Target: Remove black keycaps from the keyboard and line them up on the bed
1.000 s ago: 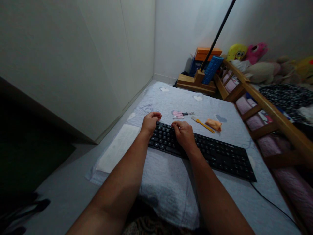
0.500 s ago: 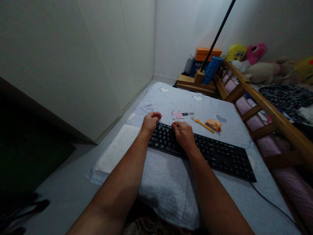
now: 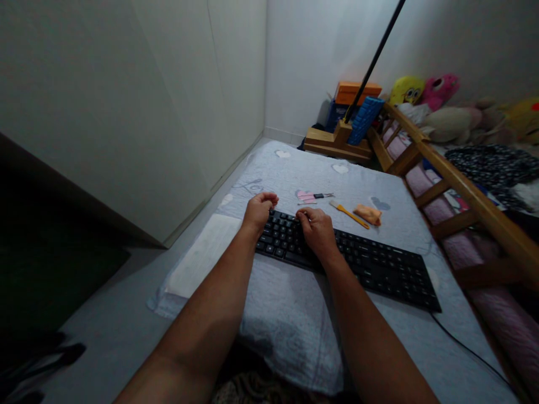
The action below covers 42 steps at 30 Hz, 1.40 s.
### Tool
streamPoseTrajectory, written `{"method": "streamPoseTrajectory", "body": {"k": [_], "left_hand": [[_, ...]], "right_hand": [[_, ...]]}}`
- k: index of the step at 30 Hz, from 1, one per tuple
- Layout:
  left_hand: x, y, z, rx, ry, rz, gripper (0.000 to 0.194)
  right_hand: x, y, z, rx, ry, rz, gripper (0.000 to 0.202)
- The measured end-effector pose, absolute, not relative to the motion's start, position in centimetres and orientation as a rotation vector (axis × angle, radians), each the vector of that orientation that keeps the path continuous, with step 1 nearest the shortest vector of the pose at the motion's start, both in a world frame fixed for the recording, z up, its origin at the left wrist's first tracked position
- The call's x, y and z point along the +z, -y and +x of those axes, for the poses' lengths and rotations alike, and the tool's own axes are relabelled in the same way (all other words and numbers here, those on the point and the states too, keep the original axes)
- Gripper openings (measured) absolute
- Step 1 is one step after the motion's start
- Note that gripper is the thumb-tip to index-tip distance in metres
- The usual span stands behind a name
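A black keyboard (image 3: 385, 269) lies at a slant across a pale blue quilted cover. At its far left corner, my left hand (image 3: 257, 212) is closed round the edge with curled fingers. My right hand (image 3: 316, 229) is over the upper keys left of the middle, thumb and forefinger pinched together. Whatever small thing is between those fingertips is too hidden to name. Just beyond the keyboard lie slim tweezers with a dark grip (image 3: 319, 196), a thin cotton swab (image 3: 307, 203), a yellow-handled brush (image 3: 352, 216) and a crumpled orange cloth (image 3: 368, 214).
A white sheet (image 3: 202, 258) lies left of the keyboard. The keyboard's cable (image 3: 467, 349) trails off to the lower right. A wooden bed rail (image 3: 467, 168) runs along the right, with plush toys behind it. A pale cabinet (image 3: 168, 112) stands on the left, a wooden stand (image 3: 337, 140) at the back.
My right hand has shifted very slightly over the same keys, still pinched. My left hand and the keyboard look unmoved.
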<state>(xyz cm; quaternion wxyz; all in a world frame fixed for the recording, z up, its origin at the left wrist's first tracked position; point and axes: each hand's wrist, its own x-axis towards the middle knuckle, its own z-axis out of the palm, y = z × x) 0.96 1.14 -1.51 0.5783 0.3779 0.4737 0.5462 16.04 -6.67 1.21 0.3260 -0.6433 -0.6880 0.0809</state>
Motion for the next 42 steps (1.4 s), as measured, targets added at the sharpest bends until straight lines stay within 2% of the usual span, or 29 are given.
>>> {"method": "streamPoseTrajectory", "body": {"k": [42], "left_hand": [[-1.55,-1.16,0.86,1.265,-1.113,0.906,0.027]], "right_hand": [[1.61,6.97,16.24,0.229,1.888,-1.683,0.023]]}}
